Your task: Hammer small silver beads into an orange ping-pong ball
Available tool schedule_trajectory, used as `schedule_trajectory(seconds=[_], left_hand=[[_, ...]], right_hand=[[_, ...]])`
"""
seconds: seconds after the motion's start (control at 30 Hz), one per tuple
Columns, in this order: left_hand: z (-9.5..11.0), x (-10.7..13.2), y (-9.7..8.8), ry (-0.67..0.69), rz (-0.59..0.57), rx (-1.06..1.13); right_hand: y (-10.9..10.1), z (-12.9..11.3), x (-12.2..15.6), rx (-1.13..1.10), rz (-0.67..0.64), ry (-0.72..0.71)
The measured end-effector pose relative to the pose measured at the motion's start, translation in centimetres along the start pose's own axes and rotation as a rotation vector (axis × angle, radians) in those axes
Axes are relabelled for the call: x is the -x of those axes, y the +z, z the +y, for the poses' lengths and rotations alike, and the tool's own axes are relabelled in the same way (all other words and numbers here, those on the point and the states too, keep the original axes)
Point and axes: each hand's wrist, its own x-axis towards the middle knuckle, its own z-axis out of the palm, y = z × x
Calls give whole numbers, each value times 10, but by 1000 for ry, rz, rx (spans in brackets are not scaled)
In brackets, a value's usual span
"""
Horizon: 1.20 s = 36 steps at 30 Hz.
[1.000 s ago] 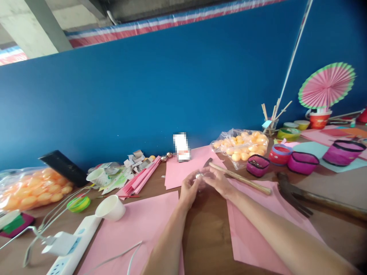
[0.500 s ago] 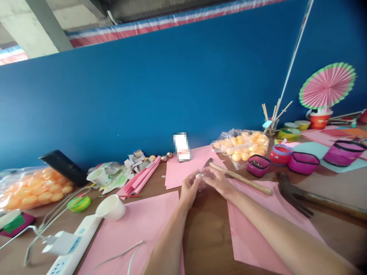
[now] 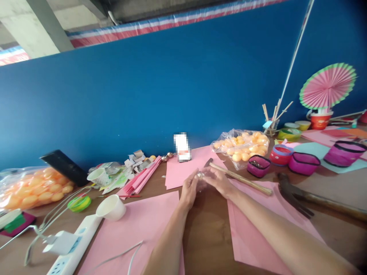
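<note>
A small shiny silvery ball (image 3: 200, 175) sits between my two hands, with what looks like thin clear plastic (image 3: 202, 186) around and below it. My left hand (image 3: 189, 188) grips it from the left, fingers curled and thumb pressed close. From the right, the bent fingers of my right hand (image 3: 220, 181) pinch at the same bundle; their tips are partly blurred. Just behind my right hand lies a small hammer with a light wooden handle (image 3: 243, 179), its head on a pink sheet (image 3: 186, 173).
A claw hammer (image 3: 295, 196) rests at right near magenta fabric boxes (image 3: 304, 163). Bags of orange balls (image 3: 243, 145) stand on both sides. At left are a white cup (image 3: 111, 208), a power strip (image 3: 83, 233) and cables. Two shiny balls (image 3: 166, 156) lie behind.
Both hands stay in nearly the same place. The fingers shift slightly around the silvery ball, which shows a little more now.
</note>
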Motion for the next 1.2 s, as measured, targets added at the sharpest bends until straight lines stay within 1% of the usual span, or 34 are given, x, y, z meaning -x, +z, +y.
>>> schedule_trajectory(seconds=[0.2, 0.43, 0.63, 0.8, 0.9, 1.0, 1.1, 1.2], left_hand=[[3, 1, 1, -26, -10, 66], [4, 1, 3, -19, -24, 74], [5, 3, 4, 11, -33, 31], [5, 3, 3, 6, -40, 12], [4, 3, 3, 0, -39, 24], [5, 4, 5, 22, -39, -20], [7, 5, 7, 33, -26, -60], [7, 4, 6, 20, 3, -21]], right_hand=[[-1, 2, -2, -111, 13, 10], [-1, 4, -3, -153, -10, -6], [-1, 6, -3, -167, 12, 3], [-1, 3, -3, -186, -19, 38], [0, 0, -2, -158, -16, 41], [0, -2, -1, -69, 13, -1], [1, -3, 0, -10, -6, -25], [0, -2, -2, 37, 19, -59]])
